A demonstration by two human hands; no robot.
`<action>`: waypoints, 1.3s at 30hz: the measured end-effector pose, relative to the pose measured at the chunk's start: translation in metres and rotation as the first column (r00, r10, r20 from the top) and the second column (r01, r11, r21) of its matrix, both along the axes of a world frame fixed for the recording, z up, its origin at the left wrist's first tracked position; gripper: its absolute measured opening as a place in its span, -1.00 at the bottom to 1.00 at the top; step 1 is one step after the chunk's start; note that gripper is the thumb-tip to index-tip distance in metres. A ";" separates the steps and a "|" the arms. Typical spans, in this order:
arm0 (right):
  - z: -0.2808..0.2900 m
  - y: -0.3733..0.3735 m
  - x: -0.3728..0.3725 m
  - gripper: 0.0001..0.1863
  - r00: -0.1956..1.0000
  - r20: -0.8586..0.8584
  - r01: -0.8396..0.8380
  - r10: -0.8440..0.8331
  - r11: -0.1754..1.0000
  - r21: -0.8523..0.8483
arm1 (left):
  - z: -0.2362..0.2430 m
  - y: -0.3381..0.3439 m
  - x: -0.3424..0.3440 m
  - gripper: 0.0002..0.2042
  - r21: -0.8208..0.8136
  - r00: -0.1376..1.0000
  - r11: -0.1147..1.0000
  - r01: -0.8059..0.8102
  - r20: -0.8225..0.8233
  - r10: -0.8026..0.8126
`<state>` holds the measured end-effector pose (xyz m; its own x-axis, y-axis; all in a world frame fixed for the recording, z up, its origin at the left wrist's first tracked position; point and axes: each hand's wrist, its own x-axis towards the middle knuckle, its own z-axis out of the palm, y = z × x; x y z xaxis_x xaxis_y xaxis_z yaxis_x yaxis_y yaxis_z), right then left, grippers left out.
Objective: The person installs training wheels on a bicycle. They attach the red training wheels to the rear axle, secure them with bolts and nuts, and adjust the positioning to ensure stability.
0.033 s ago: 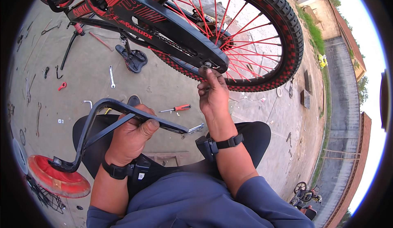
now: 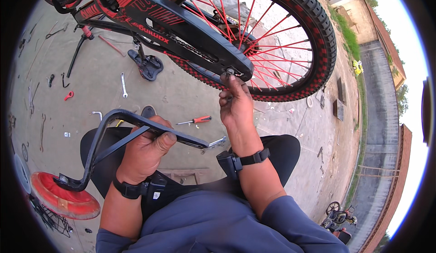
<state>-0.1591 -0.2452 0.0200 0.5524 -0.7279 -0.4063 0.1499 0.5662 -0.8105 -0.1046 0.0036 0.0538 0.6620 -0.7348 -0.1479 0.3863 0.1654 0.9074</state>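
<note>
A black and red bicycle stands upside down, its saddle on the ground. My right hand reaches up to the back end of the black chain guard. Its thumb and fingertips pinch an axle nut there, partly covered by the fingers. Beside it rises the rear wheel, with red spokes. My left hand is wrapped round the black metal bracket of a training wheel, held over my lap. The red training wheel hangs at the bracket's far left end.
On the concrete lie a screwdriver with an orange handle, a combination wrench, another wrench and several tools at the left. My shoe shows beyond the bracket. A second bicycle is far off at the lower right.
</note>
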 end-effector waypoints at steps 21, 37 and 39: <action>0.003 -0.005 0.005 -0.79 0.997 0.038 -0.083 0.074 0.939 0.333 | -0.003 0.001 -0.001 -0.71 -0.014 1.000 1.000 0.008 -0.003 -0.008; 0.012 -0.009 0.007 -0.84 0.995 0.078 -0.087 0.060 0.910 0.405 | -0.002 0.002 0.000 -0.71 -0.031 1.000 0.999 0.009 -0.025 -0.010; 0.011 -0.011 0.007 -0.83 0.994 0.085 -0.098 0.070 0.913 0.397 | -0.002 0.002 0.000 -0.71 -0.027 0.999 1.000 0.011 -0.031 -0.011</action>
